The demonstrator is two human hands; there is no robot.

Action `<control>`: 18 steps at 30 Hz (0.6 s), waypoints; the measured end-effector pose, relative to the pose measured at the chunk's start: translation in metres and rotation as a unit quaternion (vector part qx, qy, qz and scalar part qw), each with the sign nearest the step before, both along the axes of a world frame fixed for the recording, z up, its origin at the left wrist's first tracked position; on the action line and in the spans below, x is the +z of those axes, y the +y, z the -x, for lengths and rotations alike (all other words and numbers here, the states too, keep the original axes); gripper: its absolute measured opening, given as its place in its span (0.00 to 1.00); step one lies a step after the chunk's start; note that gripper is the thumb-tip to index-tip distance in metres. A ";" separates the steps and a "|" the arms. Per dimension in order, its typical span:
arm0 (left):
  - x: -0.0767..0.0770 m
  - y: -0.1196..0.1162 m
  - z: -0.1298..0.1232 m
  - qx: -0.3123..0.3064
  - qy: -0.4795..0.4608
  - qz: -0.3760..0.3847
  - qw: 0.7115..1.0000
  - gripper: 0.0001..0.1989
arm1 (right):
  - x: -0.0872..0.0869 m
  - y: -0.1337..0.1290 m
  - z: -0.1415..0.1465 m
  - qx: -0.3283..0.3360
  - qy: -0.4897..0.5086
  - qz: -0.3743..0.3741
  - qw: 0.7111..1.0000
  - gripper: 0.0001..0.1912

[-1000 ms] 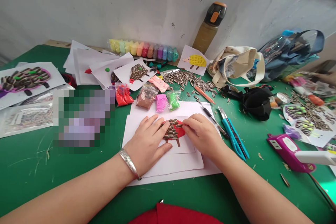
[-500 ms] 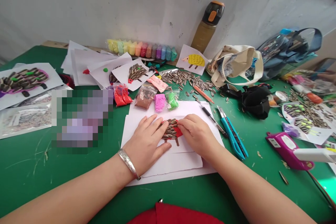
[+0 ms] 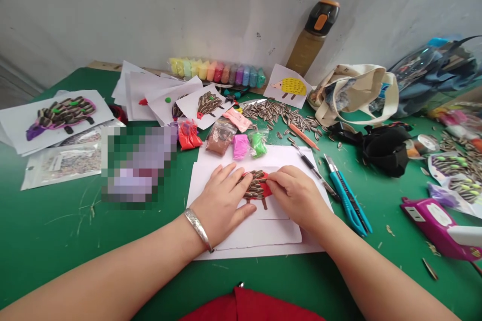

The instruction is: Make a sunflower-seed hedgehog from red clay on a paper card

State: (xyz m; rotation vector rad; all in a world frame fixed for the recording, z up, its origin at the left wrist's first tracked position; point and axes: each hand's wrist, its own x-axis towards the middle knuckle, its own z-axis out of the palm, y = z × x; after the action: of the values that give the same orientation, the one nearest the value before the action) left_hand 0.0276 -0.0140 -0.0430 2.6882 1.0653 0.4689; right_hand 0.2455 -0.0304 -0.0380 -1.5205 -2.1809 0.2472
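Observation:
A hedgehog shape of red clay covered with striped sunflower seeds (image 3: 255, 185) lies on white paper (image 3: 259, 233), with two brown legs below it. My left hand (image 3: 223, 203) rests flat on the paper, fingers spread, its fingertips on the left side of the shape. A silver bracelet is on that wrist. My right hand (image 3: 297, 193) is at the right side of the shape, thumb and fingers pinched together over the red clay. Whatever is between those fingertips is too small and hidden to make out.
Clay packets (image 3: 221, 137) and a pile of seeds (image 3: 278, 113) lie behind the paper. To the right are a pen (image 3: 316, 173), a blue cutter (image 3: 348, 200) and a magenta tool (image 3: 440, 228). A bottle (image 3: 312, 40) stands by the wall; cards (image 3: 56, 120) lie left.
The camera view has turned slightly left, so everything appears further right. Both hands keep nearly the same pose on the hedgehog shape.

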 end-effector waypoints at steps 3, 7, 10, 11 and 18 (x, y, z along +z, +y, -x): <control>0.002 0.000 0.000 0.001 0.003 0.002 1.000 0.27 | -0.002 0.001 0.002 0.001 0.011 -0.001 1.000 0.11; 0.004 0.001 -0.001 -0.007 0.004 -0.007 1.000 0.26 | -0.001 0.001 0.003 -0.004 0.020 0.010 1.000 0.11; 0.003 0.002 0.000 -0.009 -0.001 -0.018 1.000 0.25 | 0.005 0.005 -0.003 -0.019 0.021 0.016 0.999 0.11; 0.002 0.003 0.001 -0.009 -0.001 -0.020 1.000 0.25 | 0.009 0.008 -0.007 -0.032 0.018 0.014 0.999 0.10; -0.003 0.003 0.003 -0.003 -0.015 -0.023 1.000 0.26 | 0.032 0.057 -0.042 -0.143 -0.142 0.038 0.979 0.14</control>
State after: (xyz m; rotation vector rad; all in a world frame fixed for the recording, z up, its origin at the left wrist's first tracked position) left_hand 0.0249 -0.0114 -0.0462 2.7135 1.0499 0.5380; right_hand 0.2879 0.0266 -0.0058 -1.9931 -2.1410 0.0185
